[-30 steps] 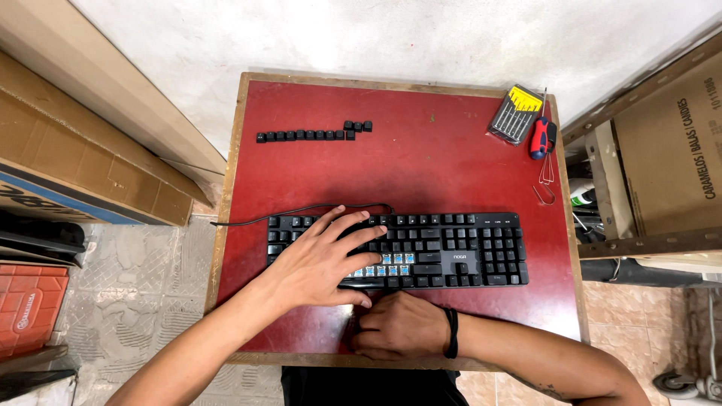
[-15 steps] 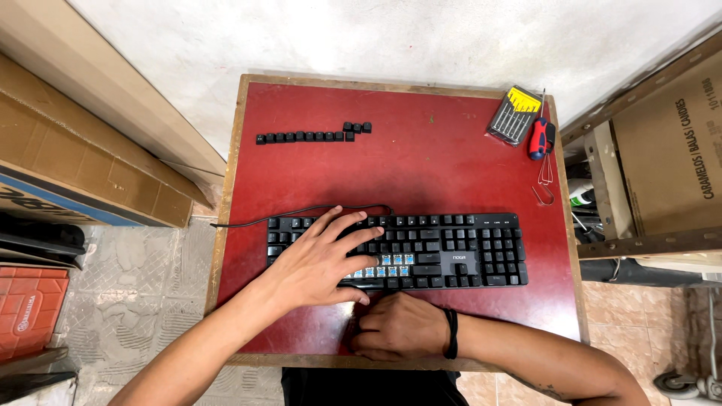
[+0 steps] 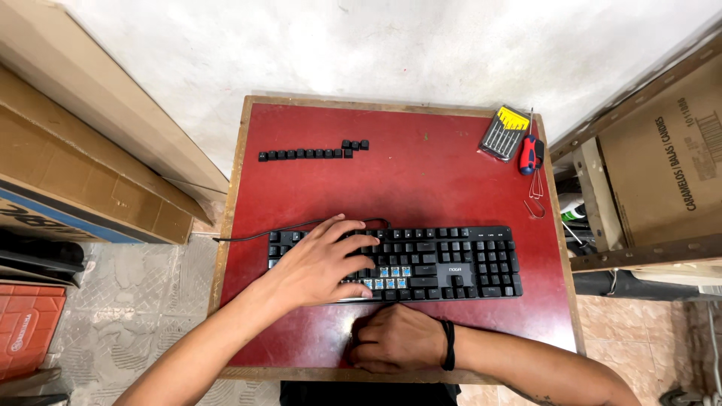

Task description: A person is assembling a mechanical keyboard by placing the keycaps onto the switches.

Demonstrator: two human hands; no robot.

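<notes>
On the red surface (image 3: 421,180) with its wooden rim, a black keyboard (image 3: 451,263) lies lengthways near the front edge, and almost nothing has shifted over the last second: both hands sit where they were, so the work reads as paused mid-job rather than moving on. The left hand (image 3: 320,263) lies spread flat and wide over the left end of the keyboard, fingers fanned across the keys, pinning it down and holding nothing. The right hand (image 3: 398,338), with a dark band at the wrist, is curled close on the surface just in front of the keyboard's middle; whether it pinches anything under the fingers I cannot tell. Just above it a patch of blue switches (image 3: 387,277) shows bare where caps are off, and the row of loose black keycaps (image 3: 312,153) is lined up at the far left of the surface, well apart from the keyboard, unchanged too. A thin black cable (image 3: 263,231) runs off the keyboard's left end. Over at the far right corner sits a small case of screwdrivers (image 3: 504,133) with a yellow strip, a red-handled tool (image 3: 530,154) touching beside it, and a wire puller (image 3: 535,197) just below. Packaging now: big plain brown cardboard boxes (image 3: 83,150) slant along the left, one with a blue band low down; an orange plastic crate (image 3: 26,327) sits bottom left; a brown printed carton (image 3: 669,165) stands on the right.
</notes>
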